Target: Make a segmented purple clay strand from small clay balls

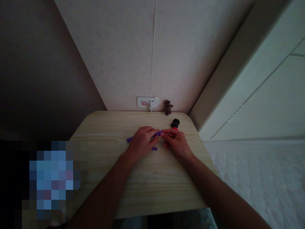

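Both my hands meet above the middle of the wooden table. My left hand (143, 139) has its thumb and fingers closed on a small purple piece (157, 134) that looks like modelling clay. My right hand (177, 141) pinches the same piece from the other side, fingertips close to the left ones. A second purple lump (129, 139) shows just left of my left hand, partly covered by it. Below the fingers lies a short purple bit (154, 149). Behind my right hand are a black rounded thing (175, 123) and a red piece (175, 128), partly hidden.
The pale wood-grain table (143, 197) stands against the wall. At its back edge is a small dark brown figure (168, 107), beside a wall socket (147, 102) with a white plug in it. A white quilted surface (259, 181) lies to the right. The lower left is pixelated.
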Motion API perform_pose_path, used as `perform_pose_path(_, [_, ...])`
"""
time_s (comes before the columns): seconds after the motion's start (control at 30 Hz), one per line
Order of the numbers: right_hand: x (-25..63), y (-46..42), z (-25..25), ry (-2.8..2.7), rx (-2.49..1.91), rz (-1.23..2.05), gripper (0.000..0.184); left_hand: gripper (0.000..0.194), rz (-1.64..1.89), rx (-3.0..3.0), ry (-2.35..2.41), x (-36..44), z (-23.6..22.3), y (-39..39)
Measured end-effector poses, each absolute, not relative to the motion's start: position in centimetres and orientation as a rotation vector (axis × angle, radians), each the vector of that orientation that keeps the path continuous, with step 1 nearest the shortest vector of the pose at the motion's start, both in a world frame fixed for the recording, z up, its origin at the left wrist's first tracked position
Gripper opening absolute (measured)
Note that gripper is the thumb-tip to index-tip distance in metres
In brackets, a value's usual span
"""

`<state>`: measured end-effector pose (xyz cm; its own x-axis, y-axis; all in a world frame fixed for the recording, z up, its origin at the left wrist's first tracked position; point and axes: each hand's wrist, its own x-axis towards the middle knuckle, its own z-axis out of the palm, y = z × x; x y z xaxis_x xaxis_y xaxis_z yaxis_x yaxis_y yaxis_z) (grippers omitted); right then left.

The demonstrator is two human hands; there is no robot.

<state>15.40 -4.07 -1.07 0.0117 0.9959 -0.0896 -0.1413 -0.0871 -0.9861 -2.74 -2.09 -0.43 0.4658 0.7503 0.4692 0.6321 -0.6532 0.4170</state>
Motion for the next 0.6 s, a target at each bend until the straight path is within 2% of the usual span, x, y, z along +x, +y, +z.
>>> perform_pose_path(0.6, [15.4,-3.99,-1.22,-1.075,-1.18,1.318,0.043,0.021,0.955,2.546,1.189,-2.76,-0.4,-2.1])
